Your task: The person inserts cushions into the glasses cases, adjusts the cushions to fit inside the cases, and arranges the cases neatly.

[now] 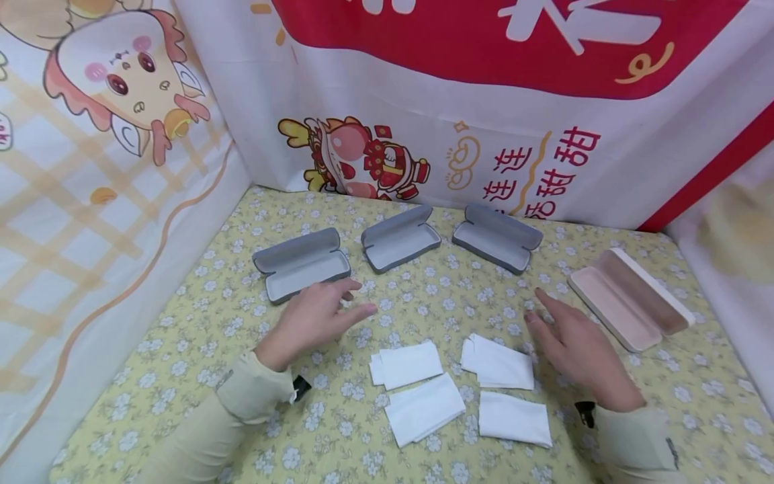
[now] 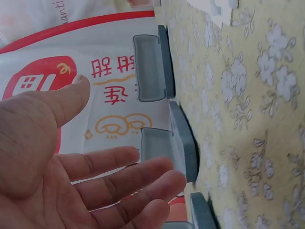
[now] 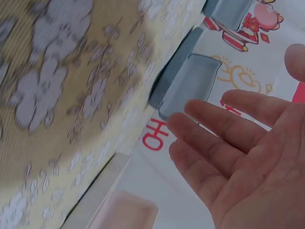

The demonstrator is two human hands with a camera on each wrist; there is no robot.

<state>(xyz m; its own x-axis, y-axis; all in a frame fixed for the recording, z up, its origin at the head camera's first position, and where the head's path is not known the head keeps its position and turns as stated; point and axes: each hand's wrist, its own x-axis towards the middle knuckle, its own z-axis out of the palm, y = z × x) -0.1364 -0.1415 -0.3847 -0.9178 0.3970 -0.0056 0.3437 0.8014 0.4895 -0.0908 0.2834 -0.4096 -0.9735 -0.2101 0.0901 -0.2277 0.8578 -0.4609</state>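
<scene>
My left hand (image 1: pixel 314 316) hovers near the front of a grey glasses case (image 1: pixel 305 269), holding nothing, its fingers apart in the left wrist view. My right hand (image 1: pixel 571 343) is beside a white case with a pink lining (image 1: pixel 623 299), also holding nothing, fingers loosely extended. Two more grey glasses cases (image 1: pixel 402 240) (image 2: pixel 150 67) stand farther back with their lids up. Between the hands lie several folded white cloths: one at upper left (image 1: pixel 411 365), one at lower left (image 1: pixel 424 409), one at upper right (image 1: pixel 498 363) and one at lower right (image 1: pixel 514 418).
A yellow floral cloth (image 1: pixel 230 410) covers the table. Behind it hangs a white and red printed curtain (image 1: pixel 375 87), and another printed curtain (image 1: pixel 109 222) closes the left side. White fabric (image 1: pixel 725 262) borders the right.
</scene>
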